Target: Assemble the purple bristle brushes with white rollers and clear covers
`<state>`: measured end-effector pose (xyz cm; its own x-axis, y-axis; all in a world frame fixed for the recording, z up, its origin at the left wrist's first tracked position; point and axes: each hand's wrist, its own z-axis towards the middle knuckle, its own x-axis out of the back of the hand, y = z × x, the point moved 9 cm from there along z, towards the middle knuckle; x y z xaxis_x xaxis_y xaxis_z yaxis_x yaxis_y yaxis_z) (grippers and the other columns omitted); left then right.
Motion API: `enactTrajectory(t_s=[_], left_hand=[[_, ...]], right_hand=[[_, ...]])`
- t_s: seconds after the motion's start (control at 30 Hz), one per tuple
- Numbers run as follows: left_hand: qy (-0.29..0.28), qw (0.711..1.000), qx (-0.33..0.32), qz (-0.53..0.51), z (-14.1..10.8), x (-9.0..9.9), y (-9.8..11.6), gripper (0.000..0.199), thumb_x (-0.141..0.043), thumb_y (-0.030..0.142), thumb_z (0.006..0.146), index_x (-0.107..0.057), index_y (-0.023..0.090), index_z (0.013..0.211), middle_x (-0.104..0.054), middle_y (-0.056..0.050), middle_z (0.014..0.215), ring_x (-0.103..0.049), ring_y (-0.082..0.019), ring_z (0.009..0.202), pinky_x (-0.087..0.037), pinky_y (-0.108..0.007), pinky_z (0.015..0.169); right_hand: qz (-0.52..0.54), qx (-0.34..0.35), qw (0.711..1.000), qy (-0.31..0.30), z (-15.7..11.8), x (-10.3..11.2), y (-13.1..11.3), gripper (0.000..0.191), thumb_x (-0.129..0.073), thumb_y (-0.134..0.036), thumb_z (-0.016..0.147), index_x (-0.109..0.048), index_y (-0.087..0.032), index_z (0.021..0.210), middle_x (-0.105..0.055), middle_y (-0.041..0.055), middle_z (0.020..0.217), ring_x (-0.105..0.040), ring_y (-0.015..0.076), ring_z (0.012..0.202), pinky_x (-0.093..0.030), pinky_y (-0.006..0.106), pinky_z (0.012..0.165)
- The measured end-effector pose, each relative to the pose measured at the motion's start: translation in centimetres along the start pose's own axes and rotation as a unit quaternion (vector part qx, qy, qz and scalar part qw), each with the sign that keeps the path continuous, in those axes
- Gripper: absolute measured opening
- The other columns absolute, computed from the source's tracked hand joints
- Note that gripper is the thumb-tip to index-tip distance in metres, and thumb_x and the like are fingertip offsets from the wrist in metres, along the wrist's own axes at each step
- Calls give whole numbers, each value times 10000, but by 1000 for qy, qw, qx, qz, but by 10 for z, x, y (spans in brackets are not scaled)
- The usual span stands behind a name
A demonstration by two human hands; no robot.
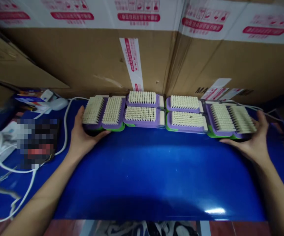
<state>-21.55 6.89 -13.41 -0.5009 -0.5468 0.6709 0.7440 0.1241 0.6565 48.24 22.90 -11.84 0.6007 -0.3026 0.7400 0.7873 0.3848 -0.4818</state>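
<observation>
Several purple-and-green brushes with cream bristles facing up stand in a row across the far side of the blue table, against a cardboard box. My left hand (84, 136) curves round the outer left brush (92, 110), thumb along its front and fingers at its outer side. Beside that is another upright-set brush (112, 111). Two stacked pairs, with a left brush (140, 114) and a right brush (187, 119) in front, fill the middle. At the other end my right hand (255, 144) wraps round the outer right brush (242, 119), its fingertips partly hidden behind it.
Tall taped cardboard boxes (90, 59) wall off the back of the blue table (156, 173). White cables (66, 127), a power strip (2, 154) and a blurred-out dark item (50, 137) lie at left. A white computer mouse (58, 104) sits behind them.
</observation>
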Motion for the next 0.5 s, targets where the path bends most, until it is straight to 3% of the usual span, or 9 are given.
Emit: enactTrajectory(t_s=[0.1,0.3,0.4,0.5], left_hand=[[-1,1000,0,-4,2,-5,2,1358,-1059,550,693,-369,324,1841,-457,-158,1877,-447,-482,1748,-346,-712,1474],[-7,1000,-15,-4,9,-12,7,1321,-1056,523,706,-385,254,1812,-433,-205,1887,-419,-456,1770,-316,-670,1492],[-2,1000,-23,5,7,-12,9,1333,-1066,510,691,-392,239,1810,-452,-211,1872,-406,-479,1770,-312,-689,1493],[4,999,-39,11,3,-9,10,1277,-1050,528,732,-414,252,1804,-483,-195,1855,-423,-485,1758,-317,-709,1490]], right_hand=[[-27,-46,999,3,2,-6,-10,1649,-881,-1087,523,-382,-229,1838,-523,266,1809,-555,558,1655,-459,721,1382],[-53,-37,998,1,4,-8,-27,1708,-753,-1168,566,-439,-26,1797,-547,362,1769,-591,566,1625,-488,675,1376],[-75,-5,997,9,0,-6,-33,1591,-685,-1158,685,-488,-13,1772,-585,373,1728,-607,553,1611,-495,686,1363],[-92,37,995,14,-4,-6,-42,1456,-654,-1130,767,-505,-102,1788,-606,345,1715,-592,545,1623,-498,725,1347]])
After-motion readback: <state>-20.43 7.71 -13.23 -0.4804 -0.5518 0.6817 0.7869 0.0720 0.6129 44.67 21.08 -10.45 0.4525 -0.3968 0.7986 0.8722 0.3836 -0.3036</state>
